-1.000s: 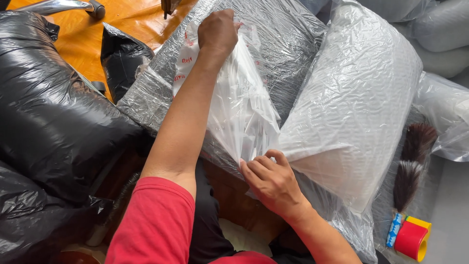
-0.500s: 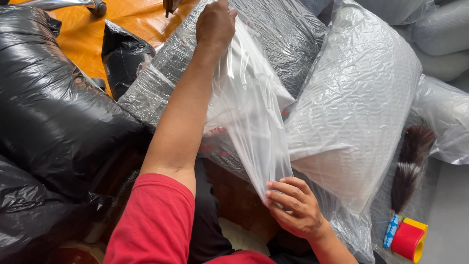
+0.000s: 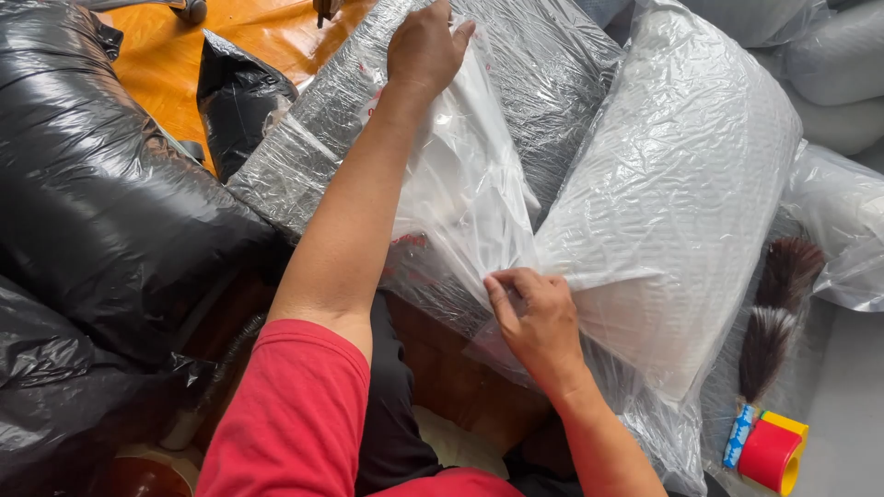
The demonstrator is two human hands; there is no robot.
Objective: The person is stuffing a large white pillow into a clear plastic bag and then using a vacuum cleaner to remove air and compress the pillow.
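Head view, looking straight down. Left hand stretching far forward at the top of the frame, grip clamped on the upper edge of a clear plastic bag, fingers curled over the film. Right hand working low and central, grip pinched together on the bag's lower corner, thumb pressing the film against the fingers. Bag hanging taut between the 2 hands, running from top centre down to the middle, lying across a wrapped grey pillow and touching the white wrapped pillow on its right side. White pillow tilting down toward the right hand, its near corner just beside the knuckles. Red sleeve filling the bottom of the frame under the left forearm.

Off to the left, 2 big black plastic bags bulging, 1 above the other, with a smaller black bag standing near the top, against the grey pillow. Orange floor showing behind them. Over on the right, more wrapped pillows stacking up in the corner. Lower right, a feather duster lying dark and white along the white pillow's edge, its handle pointing down toward a red and yellow tape roll just beside it.
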